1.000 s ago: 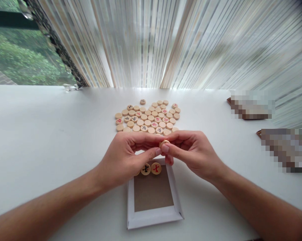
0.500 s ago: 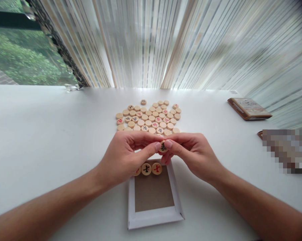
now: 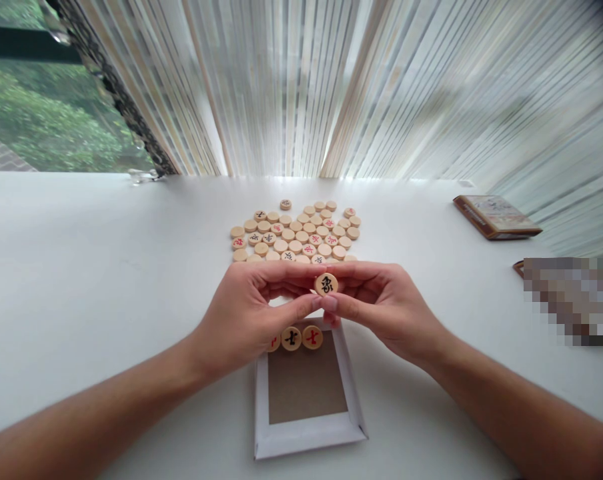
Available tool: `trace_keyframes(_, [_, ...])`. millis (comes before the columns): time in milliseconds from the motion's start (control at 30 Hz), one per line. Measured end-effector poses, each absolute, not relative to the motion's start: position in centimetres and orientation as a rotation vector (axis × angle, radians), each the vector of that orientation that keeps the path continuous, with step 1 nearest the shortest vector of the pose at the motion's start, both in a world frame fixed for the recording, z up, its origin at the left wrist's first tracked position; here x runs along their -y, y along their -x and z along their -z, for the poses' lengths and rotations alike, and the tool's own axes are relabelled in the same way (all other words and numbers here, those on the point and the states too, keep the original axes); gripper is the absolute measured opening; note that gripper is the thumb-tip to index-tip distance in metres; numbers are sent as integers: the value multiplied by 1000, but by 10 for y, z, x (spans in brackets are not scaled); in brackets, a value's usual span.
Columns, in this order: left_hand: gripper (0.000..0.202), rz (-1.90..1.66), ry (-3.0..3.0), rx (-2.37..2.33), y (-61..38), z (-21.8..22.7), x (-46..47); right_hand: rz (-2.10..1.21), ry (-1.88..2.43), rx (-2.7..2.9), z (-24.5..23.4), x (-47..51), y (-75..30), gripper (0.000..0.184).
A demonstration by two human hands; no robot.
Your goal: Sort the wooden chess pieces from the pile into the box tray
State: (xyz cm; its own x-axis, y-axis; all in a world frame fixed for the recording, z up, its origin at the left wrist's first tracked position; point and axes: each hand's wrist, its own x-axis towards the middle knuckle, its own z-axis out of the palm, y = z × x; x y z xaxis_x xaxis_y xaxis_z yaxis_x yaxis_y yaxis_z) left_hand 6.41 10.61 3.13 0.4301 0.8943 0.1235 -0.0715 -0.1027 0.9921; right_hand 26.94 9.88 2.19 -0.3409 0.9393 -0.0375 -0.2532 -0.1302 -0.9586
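Fingertips met around a round wooden piece as a person's left hand and right hand came together above the upper end of a shallow white tray. Both hands had closed on the disc from either side, thumbs at its lower edge. A second earlier it had been turned so that its face was hardly seen, and half a second earlier the thumbs partly covered its black character; now the whole mark stood clear. The tray stayed in place beneath, a red-marked disc and a black-marked disc side by side at its upper end, with a third disc partly hidden by the left hand.

Beyond the hands, loose pieces lay bunched on the white bench, some blank side up, others showing red or black characters. Toward the right of the bench lay a brown-edged box and, nearer, a pixelated item. String-like curtains hung along the far edge, while a window at left looked onto greenery.
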Motion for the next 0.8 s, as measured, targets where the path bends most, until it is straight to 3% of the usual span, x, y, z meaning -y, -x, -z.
trace_keyframes(633, [26, -1019, -1536, -803, -65, -29, -106, -1493, 893, 1307, -23, -98, -268, 15])
trace_keyframes(800, [23, -1078, -1497, -823, -64, -28, -109, -1364, 838, 1373, -17, -97, -269, 22])
